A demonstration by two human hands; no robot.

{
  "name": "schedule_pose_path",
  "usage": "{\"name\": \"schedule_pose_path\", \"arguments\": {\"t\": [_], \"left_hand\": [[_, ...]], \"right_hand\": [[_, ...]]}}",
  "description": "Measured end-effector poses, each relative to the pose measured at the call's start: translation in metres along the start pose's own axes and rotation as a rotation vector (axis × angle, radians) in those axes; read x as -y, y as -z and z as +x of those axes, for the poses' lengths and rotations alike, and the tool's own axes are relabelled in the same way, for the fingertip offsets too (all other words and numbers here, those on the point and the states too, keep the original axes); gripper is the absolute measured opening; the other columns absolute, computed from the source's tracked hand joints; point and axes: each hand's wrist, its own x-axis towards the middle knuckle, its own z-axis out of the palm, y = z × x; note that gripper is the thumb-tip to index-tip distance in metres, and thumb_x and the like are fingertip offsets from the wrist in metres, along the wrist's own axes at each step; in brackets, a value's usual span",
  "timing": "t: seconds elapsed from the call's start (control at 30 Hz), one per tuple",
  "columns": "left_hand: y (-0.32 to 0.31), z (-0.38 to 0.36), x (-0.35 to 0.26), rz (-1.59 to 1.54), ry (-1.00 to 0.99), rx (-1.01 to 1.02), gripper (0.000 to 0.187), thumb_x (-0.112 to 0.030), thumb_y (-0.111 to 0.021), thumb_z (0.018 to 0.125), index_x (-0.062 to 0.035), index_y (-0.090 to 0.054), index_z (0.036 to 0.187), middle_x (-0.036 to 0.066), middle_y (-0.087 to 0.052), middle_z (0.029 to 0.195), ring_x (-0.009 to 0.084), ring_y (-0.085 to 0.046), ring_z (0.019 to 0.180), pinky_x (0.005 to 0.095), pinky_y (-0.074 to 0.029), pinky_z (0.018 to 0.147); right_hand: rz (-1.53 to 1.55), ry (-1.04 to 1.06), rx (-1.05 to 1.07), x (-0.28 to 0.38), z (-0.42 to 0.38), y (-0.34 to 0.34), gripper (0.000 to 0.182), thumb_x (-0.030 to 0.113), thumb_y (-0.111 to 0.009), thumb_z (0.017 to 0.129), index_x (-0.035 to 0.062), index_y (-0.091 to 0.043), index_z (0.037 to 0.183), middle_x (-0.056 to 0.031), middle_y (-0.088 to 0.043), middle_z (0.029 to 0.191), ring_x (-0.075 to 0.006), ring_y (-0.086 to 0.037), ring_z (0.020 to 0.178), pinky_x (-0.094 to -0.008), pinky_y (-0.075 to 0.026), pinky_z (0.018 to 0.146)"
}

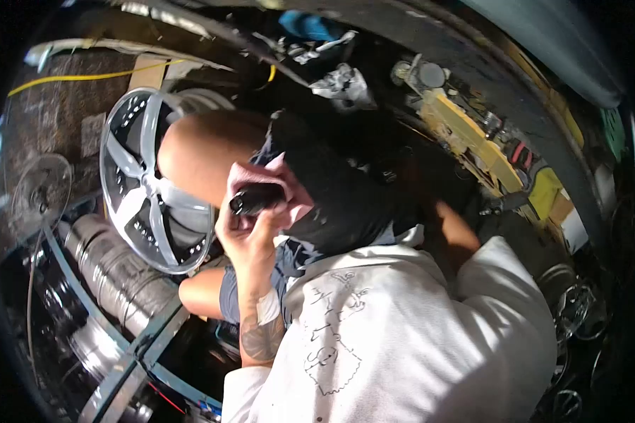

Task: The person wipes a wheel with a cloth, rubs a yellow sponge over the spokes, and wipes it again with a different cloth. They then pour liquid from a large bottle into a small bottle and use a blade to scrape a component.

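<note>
My left hand (pixel 250 236) is closed around a pink cloth (pixel 296 201) wrapped about a dark, shiny, rounded object (pixel 255 199). It is held over my lap, beside my bare knee. My right forearm (pixel 453 229) reaches forward into deep shadow on the right; the fingers there are too dark to make out, and so is anything they touch.
A silver spoked wheel rim (pixel 148 182) stands left of my knee. Below it lie a metal cylinder (pixel 116 271) and a blue metal frame (pixel 164 328). A yellow tray (pixel 462 130) with tools stands at the upper right. Crumpled silvery material (pixel 344 86) lies ahead.
</note>
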Motion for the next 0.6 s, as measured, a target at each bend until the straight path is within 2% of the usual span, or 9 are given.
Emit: {"name": "schedule_pose_path", "arguments": {"t": [0.23,0.3,0.4,0.43,0.53,0.57,0.6], "left_hand": [[0.01,0.007,-0.007,-0.093,0.039,0.084,0.034,0.002,-0.078,0.09,0.0059,-0.065,0.121,0.009,-0.073,0.104,0.0129,-0.07,0.087,0.0259,-0.059,0.079],[0.008,0.006,-0.008,-0.089,0.042,0.014,0.033,0.005,-0.077,0.088,0.0063,-0.065,0.119,0.008,-0.073,0.101,0.0119,-0.069,0.084,0.0265,-0.058,0.079],[0.014,0.005,-0.013,-0.018,0.058,-0.069,0.032,0.009,-0.075,0.083,0.007,-0.066,0.114,0.009,-0.072,0.099,0.0132,-0.068,0.082,0.0289,-0.058,0.079],[0.006,0.006,-0.013,0.0,0.065,-0.072,0.032,0.01,-0.075,0.082,0.0073,-0.066,0.112,0.01,-0.072,0.099,0.014,-0.068,0.081,0.03,-0.058,0.08],[0.0,0.0,-0.022,-0.124,0.072,-0.034,0.035,0.0,-0.069,0.08,0.017,-0.064,0.11,0.027,-0.069,0.117,0.0282,-0.072,0.092,0.0378,-0.061,0.085],[0.01,-0.001,-0.02,-0.099,0.106,-0.001,0.044,-0.003,-0.069,0.082,0.0202,-0.061,0.119,0.03,-0.068,0.123,0.0301,-0.073,0.094,0.0377,-0.062,0.084],[0.013,-0.003,-0.022,-0.092,0.107,0.013,0.051,-0.004,-0.071,0.083,0.0188,-0.056,0.125,0.031,-0.066,0.126,0.0303,-0.072,0.099,0.0376,-0.062,0.086]], "right_hand": [[0.221,0.175,-0.061,0.066,0.025,0.008,0.027,0.023,-0.063,0.095,0.0016,-0.072,0.108,-0.0192,-0.073,0.098,-0.0377,-0.071,0.098,-0.0467,-0.057,0.086],[0.065,0.173,-0.039,0.069,0.033,0.01,0.026,0.023,-0.063,0.095,0.0016,-0.072,0.107,-0.0186,-0.073,0.097,-0.0374,-0.072,0.097,-0.0464,-0.057,0.085],[-0.414,0.135,0.019,0.049,0.043,0.021,0.028,0.021,-0.06,0.096,0.0048,-0.074,0.113,-0.0177,-0.074,0.102,-0.0367,-0.072,0.101,-0.0458,-0.058,0.089],[-0.476,0.14,0.023,0.039,0.046,0.024,0.028,0.021,-0.06,0.096,0.0048,-0.074,0.114,-0.018,-0.074,0.103,-0.037,-0.072,0.101,-0.0463,-0.058,0.089],[-0.58,0.121,0.047,-0.004,0.038,0.032,0.029,0.023,-0.06,0.096,0.0049,-0.074,0.115,-0.0188,-0.074,0.105,-0.0379,-0.072,0.101,-0.0477,-0.057,0.09],[-0.6,0.107,0.069,-0.02,0.032,0.033,0.03,0.023,-0.06,0.096,0.0049,-0.074,0.115,-0.0191,-0.074,0.106,-0.0382,-0.072,0.101,-0.0482,-0.057,0.09],[-0.624,0.09,0.085,-0.035,0.028,0.034,0.031,0.024,-0.06,0.096,0.0049,-0.074,0.115,-0.0194,-0.074,0.107,-0.0385,-0.072,0.102,-0.0487,-0.057,0.091]]}}
